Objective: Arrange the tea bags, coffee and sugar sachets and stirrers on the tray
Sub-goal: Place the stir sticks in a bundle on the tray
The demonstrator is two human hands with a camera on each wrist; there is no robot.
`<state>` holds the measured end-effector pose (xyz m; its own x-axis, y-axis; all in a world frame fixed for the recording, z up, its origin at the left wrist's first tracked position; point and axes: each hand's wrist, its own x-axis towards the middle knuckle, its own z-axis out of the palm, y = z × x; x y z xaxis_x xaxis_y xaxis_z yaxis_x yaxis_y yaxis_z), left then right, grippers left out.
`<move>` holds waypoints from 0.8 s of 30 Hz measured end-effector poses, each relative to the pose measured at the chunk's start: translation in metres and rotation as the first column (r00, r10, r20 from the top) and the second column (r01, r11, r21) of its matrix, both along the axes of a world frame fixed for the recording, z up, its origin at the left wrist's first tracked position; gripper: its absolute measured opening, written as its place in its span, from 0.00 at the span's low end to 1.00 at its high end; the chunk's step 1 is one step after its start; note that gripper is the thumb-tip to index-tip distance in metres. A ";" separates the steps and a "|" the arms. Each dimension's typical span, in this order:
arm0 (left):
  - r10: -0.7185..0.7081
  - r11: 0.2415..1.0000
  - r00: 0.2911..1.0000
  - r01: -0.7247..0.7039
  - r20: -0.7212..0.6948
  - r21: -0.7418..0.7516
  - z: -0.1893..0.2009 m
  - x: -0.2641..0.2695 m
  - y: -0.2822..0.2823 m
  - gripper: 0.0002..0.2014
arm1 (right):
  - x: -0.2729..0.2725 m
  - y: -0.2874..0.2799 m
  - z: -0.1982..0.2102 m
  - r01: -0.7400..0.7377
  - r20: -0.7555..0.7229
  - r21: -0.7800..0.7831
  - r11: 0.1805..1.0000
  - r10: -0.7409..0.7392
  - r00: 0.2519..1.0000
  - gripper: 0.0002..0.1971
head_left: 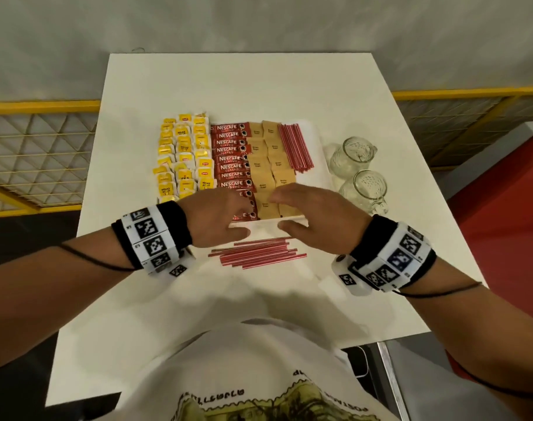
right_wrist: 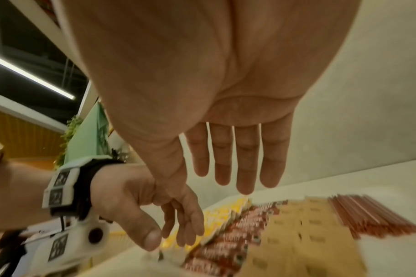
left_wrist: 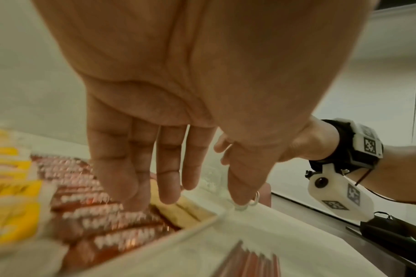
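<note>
A white tray (head_left: 317, 165) holds columns of yellow tea bags (head_left: 183, 159), red coffee sachets (head_left: 232, 159), brown sugar sachets (head_left: 271, 165) and a bundle of red stirrers (head_left: 295, 147). More red stirrers (head_left: 256, 253) lie loose on the table in front of the tray. My left hand (head_left: 228, 214) is spread flat over the nearest coffee sachets (left_wrist: 112, 230); its fingers (left_wrist: 169, 168) are straight, and contact is unclear. My right hand (head_left: 301, 211) hovers flat over the nearest sugar sachets (right_wrist: 297, 243), fingers (right_wrist: 244, 165) straight. Neither holds anything.
Two clear glass mugs (head_left: 354, 156) (head_left: 369, 189) stand just right of the tray. The white table (head_left: 198, 299) is bare toward me. A red seat (head_left: 502, 214) is at the right, and a yellow railing (head_left: 40, 106) runs behind.
</note>
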<state>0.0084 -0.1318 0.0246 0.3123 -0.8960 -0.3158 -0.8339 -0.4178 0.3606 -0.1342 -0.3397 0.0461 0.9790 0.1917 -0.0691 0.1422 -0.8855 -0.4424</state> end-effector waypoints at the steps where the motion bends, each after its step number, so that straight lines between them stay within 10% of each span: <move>1: -0.010 1.000 1.000 0.010 0.000 0.014 -0.007 -0.004 0.004 0.24 | -0.002 0.006 -0.006 -0.017 -0.047 -0.030 0.999 0.016 0.999 0.25; 10: 0.029 0.995 0.996 -0.038 0.086 0.097 -0.042 -0.038 0.012 0.32 | -0.002 0.036 -0.053 -0.126 -0.306 -0.328 0.936 0.021 0.952 0.31; 24: 0.084 0.996 0.994 -0.085 0.071 0.008 -0.047 -0.049 0.010 0.08 | 0.011 0.047 -0.056 -0.060 -0.287 -0.293 0.954 -0.028 0.958 0.10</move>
